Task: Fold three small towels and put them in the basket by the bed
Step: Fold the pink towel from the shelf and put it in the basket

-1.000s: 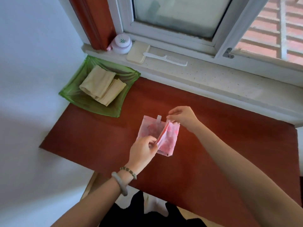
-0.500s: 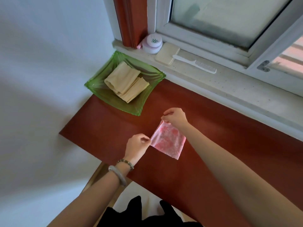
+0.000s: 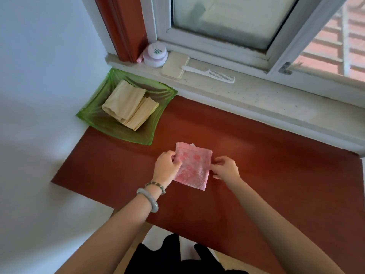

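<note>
Red-brown smooth counter (image 3: pixel 266 175): the far edge runs under a speckled pale stone windowsill (image 3: pixel 256 91) and the left edge meets a white wall. The small pink patterned terry towel (image 3: pixel 192 167), folded to a rough square, is near the middle of the counter, toward the near-left edge. I cannot tell whether it lies flat or is just lifted. The left hand (image 3: pixel 166 165) has its grip clamped on the towel's left edge, fingers curled over the cloth. The right hand (image 3: pixel 225 169) has its grip pinched on the towel's right edge, thumb and fingertips together on it. A white tab shows at the towel's far edge. On the left wrist are a pale stone bangle (image 3: pixel 148 198) and a beaded bracelet (image 3: pixel 156 185). Bare counter surface runs from the right hand out to the right edge, and a bare strip separates the towel from the container. The green translucent plastic basket with flared fluted walls (image 3: pixel 92 113) sits at the far-left corner, and its near corner is near the pink towel but apart. It holds two folded beige towels: the larger one (image 3: pixel 124 101) overlaps the narrower one (image 3: pixel 144 113), and both lie slantwise. On the windowsill, near the far-left corner, are a round pink-and-white lidded jar (image 3: pixel 155 55), a cream rectangular pad (image 3: pixel 174 65) just beside it, and a white plastic comb (image 3: pixel 209 73).
</note>
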The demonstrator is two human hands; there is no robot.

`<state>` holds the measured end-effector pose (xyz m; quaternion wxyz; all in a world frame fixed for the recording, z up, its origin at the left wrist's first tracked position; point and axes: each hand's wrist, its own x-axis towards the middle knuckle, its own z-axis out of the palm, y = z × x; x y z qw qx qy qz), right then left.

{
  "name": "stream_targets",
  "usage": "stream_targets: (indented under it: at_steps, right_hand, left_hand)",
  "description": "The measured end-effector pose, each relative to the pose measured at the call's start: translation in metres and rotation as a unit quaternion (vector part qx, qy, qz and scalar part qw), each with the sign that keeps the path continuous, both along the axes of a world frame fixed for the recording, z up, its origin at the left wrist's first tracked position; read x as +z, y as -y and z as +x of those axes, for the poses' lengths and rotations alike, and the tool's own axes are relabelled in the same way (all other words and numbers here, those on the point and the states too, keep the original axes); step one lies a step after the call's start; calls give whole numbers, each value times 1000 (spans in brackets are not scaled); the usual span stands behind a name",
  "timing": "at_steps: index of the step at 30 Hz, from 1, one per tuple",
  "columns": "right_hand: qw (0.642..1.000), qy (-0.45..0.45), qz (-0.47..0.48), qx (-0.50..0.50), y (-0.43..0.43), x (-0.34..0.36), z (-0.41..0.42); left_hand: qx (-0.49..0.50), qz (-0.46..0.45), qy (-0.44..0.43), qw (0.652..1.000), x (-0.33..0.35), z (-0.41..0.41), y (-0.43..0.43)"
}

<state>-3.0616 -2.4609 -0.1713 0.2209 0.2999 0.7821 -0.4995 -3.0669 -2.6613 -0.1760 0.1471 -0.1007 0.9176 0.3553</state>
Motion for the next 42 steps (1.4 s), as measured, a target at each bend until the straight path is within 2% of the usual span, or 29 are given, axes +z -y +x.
stream_targets:
  at_steps: [5,10,12,14,19,22,24,28,34,42]
  right_hand:
    - [998,49,-38,-31,11,-3,-1]
    - [993,75,-68,-62,18,-6,-4]
    - [988,82,-106,-81,19,-3,-5]
    - [974,91,-170,-117,18,3,-5]
    - [936,111,-290,-164,9,22,-2]
    - [939,97,-304,-128,4,35,1]
    - [939,92,-314,-107,2,43,3]
    - [937,73,-328,-94,-2,60,9]
    - [931,-16,-343,-120,-13,101,15]
    - [918,-130,-346,-145,-36,169,38]
  left_hand:
    - [48,-20,42,998,4,-12,-12]
    - [80,-15,131,988,2,-24,-16]
    - [73,2,164,984,6,-28,-13]
    - [75,57,194,977,9,-29,-10]
    - [75,255,243,933,21,-26,2]
    - [67,346,261,899,34,-24,10]
    - [47,368,270,889,42,-24,15]
    - [25,392,273,878,58,-26,18]
    - [-2,432,250,866,97,-30,7]
    - [-111,462,241,846,161,-38,-15]
